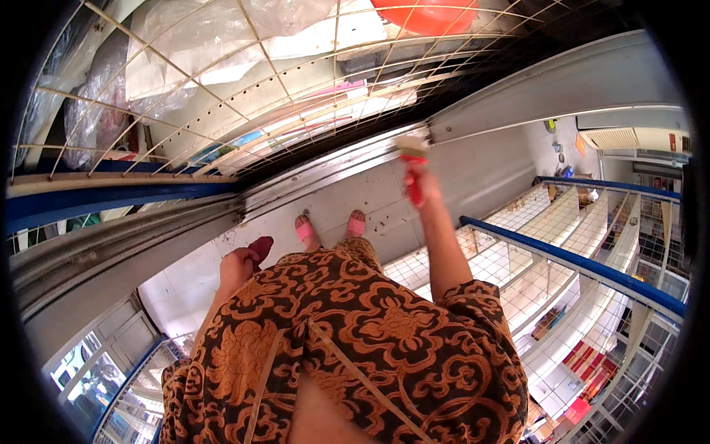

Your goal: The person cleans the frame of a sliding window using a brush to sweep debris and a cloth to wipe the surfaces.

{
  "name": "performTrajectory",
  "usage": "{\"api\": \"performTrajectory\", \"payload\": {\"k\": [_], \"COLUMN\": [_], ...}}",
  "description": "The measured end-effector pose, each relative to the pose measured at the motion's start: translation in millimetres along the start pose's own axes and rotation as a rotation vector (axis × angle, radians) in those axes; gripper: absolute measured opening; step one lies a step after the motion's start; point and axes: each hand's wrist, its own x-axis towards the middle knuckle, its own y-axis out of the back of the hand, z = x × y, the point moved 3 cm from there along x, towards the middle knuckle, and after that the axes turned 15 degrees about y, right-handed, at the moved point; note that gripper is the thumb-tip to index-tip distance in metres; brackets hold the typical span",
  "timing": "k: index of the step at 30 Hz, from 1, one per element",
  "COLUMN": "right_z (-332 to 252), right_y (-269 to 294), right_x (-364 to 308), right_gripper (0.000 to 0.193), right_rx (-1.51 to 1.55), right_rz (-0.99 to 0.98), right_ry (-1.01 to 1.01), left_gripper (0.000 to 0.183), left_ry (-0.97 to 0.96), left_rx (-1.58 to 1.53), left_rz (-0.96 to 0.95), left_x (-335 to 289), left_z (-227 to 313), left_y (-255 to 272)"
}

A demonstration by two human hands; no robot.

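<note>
Left to right. 8 o'clock, far edge: glazed door (89, 366), cut off by the black fisheye rim, contents behind glass unreadable. 10 o'clock: clear plastic bags (96, 111) behind pale wire mesh (336, 55); mesh and glare hide what's in them. 8 o'clock, closer in: left hand (235, 270), fingers curled around a dark red cloth-like bundle (259, 250). Most of the bundle is in view, its exact kind hard to make out; forearm partly covered by the patterned garment (355, 333). Centre: pink sandals (356, 223) on the floor (388, 211), legs mostly hidden by the garment. 12 to 1 o'clock, top: red rounded item (429, 15), cut by the upper edge. 1 to 2 o'clock: right hand (420, 185) wrapped around the red handle of a brush (412, 152), pale bristles up at the metal track (325, 177). Motion blur there; can't tell if bristles touch. 3 to 4 o'clock: blue-edged wire racks (577, 255), outer ends lost in the rim.
</note>
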Motion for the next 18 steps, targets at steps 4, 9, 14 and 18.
{"api": "performTrajectory", "payload": {"k": [4, 9, 14, 18], "right_z": [8, 75, 29, 11], "right_y": [5, -95, -72, 25], "right_x": [-17, -63, -16, 16], "right_gripper": [0.024, 0.028, 0.027, 0.021], "right_rx": [0.106, -0.356, -0.375, -0.049], "right_rz": [-0.017, -0.546, -0.385, 0.091], "right_ry": [0.035, -0.156, -0.065, 0.215], "left_gripper": [0.022, 0.022, 0.021, 0.021], "left_ry": [0.055, 0.021, 0.077, 0.015], "left_rx": [0.013, 0.053, -0.031, 0.021], "left_rz": [-0.041, -0.029, 0.002, 0.11], "left_x": [-5, -10, -19, -20], "left_z": [-6, 3, 24, -4], "left_y": [-12, -17, -4, -10]}}
